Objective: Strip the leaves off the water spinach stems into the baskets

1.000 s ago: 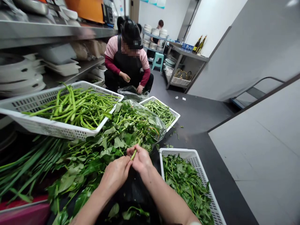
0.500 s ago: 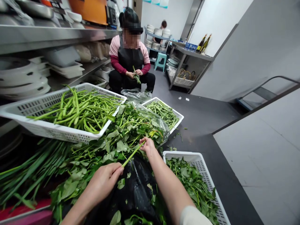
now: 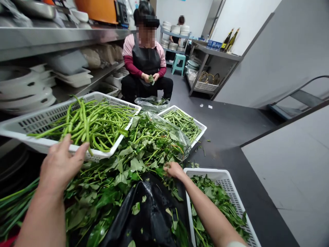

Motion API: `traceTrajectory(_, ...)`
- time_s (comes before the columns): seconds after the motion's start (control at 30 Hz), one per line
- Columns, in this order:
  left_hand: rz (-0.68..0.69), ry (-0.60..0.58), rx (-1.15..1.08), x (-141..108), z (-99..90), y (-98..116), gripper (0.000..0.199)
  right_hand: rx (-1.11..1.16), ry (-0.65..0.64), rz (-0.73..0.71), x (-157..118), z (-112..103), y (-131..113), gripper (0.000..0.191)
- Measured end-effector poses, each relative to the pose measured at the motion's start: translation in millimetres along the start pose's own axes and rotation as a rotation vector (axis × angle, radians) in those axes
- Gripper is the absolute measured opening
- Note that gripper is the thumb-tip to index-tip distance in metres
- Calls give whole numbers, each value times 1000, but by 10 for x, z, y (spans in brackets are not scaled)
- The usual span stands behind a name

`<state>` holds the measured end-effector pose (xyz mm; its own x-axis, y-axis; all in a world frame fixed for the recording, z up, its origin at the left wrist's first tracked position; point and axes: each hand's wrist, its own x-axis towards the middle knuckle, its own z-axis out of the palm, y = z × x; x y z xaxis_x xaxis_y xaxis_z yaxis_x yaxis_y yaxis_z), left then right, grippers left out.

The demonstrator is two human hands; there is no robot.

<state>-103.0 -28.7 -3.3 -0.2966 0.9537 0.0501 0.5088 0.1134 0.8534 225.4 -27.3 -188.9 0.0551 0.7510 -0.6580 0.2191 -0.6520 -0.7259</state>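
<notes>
Your left hand [image 3: 58,163] is hanging at about half past eight in the view, back up, over the near rim of a white basket [image 3: 23,133]. Its fingers are standing loosely apart, thumb well out to the side, and are gripping nothing that shows; whether they are touching the rim or the stems, you cannot tell from here.

The long green stems [image 3: 84,120] are lying heaped in that basket at nine o'clock, a few of them leaning over its edge.

Your right hand [image 3: 174,170] is reaching to six o'clock, at the near edge of the leafy greens [image 3: 154,144]. Its fingers are curling in close together; whether they are pinching a leaf, you cannot tell. The pile itself is spreading around seven o'clock, partly under a clear plastic bag [image 3: 183,139].

Just below that hand, a glossy black sheet [image 3: 156,209] is carrying scattered leaf bits. At half past four, a second white basket [image 3: 232,192] is holding picked leaves [image 3: 223,200], and your right forearm is crossing over it. Near the centre, towards three o'clock, a smaller white basket [image 3: 200,135] is holding short green pieces [image 3: 180,120].

At eleven o'clock, a co-worker [image 3: 145,61] is sitting low, holding a leafy bit [image 3: 151,79] in both hands.
</notes>
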Motion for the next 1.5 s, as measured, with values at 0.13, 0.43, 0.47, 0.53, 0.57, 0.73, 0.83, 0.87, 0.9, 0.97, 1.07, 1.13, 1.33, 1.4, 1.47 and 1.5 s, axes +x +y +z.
traceTrajectory(0.13,-29,1,176,-171,318,138,50,99,-19,0,278,425,-444,10)
traceTrajectory(0.43,-15,-279,182,-374,589,207,42,354,-74,-303,-252,713,-1056,27)
traceTrajectory(0.47,-24,-262,149,-360,585,245,42,369,-159,-371,-413,651,-1132,30)
traceTrajectory(0.53,-51,-263,22,-341,618,330,42,363,-360,-469,-722,554,-1255,36)
traceTrajectory(0.57,-80,-293,-69,-337,655,367,42,338,-445,-491,-859,528,-1293,39)
traceTrajectory(0.73,-373,-598,-608,-407,901,470,28,233,-633,-473,-1281,526,-1183,46)
traceTrajectory(0.83,-485,-576,-848,-506,964,574,9,333,-599,-421,-1424,415,-966,54)
traceTrajectory(0.87,-505,-560,-899,-538,975,622,6,370,-544,-431,-1478,351,-890,55)
traceTrajectory(0.9,-516,-551,-935,-567,986,671,4,385,-482,-460,-1540,281,-819,55)
traceTrajectory(0.97,-514,-542,-963,-610,1022,757,4,333,-379,-558,-1679,144,-694,52)
traceTrajectory(1.07,-478,-550,-926,-662,1116,827,8,171,-309,-673,-1853,-8,-554,41)
traceTrajectory(1.13,-437,-557,-853,-718,1188,833,16,80,-223,-720,-1875,-67,-463,31)
traceTrajectory(1.33,-149,-542,-545,-1115,1407,772,37,215,105,-507,-1439,-57,-61,26)
traceTrajectory(1.4,-78,-538,-473,-1264,1464,767,38,292,141,-378,-1273,-35,85,24)
traceTrajectory(1.47,-22,-510,-411,-1353,1474,786,34,285,167,-320,-1158,-50,217,23)
traceTrajectory(1.5,3,-483,-379,-1366,1457,804,32,269,171,-307,-1122,-76,273,23)
